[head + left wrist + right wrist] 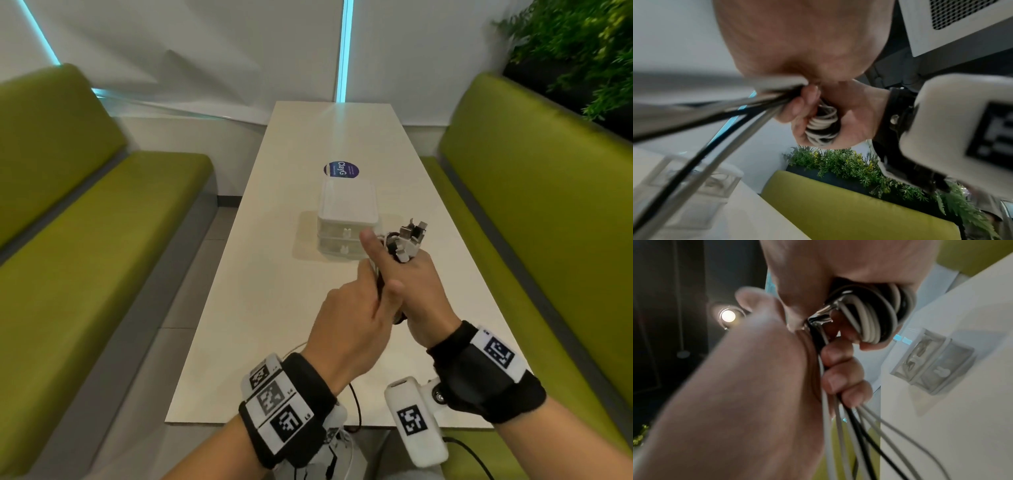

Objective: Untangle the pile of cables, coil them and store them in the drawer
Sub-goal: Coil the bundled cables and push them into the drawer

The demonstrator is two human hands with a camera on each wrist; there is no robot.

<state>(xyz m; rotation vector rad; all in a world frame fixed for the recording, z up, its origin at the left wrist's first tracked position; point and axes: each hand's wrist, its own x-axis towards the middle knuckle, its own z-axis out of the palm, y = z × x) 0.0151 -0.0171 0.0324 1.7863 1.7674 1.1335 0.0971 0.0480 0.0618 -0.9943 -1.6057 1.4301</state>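
White and black cables (865,324) are blurring near our wrists, their count unclear. We are gripping the coil in our right hand (416,291), our left hand (349,325) clutching the loose strands above the table (274,308), near the drawer box (347,219).

- head: high, looking forward and down the counter (308,325), hands (383,301) mid-frame
- left wrist: very close, tilted up past the palm
- right wrist: very close, also upward
- all three share the drawer unit (346,222) and cable bundle (869,318)
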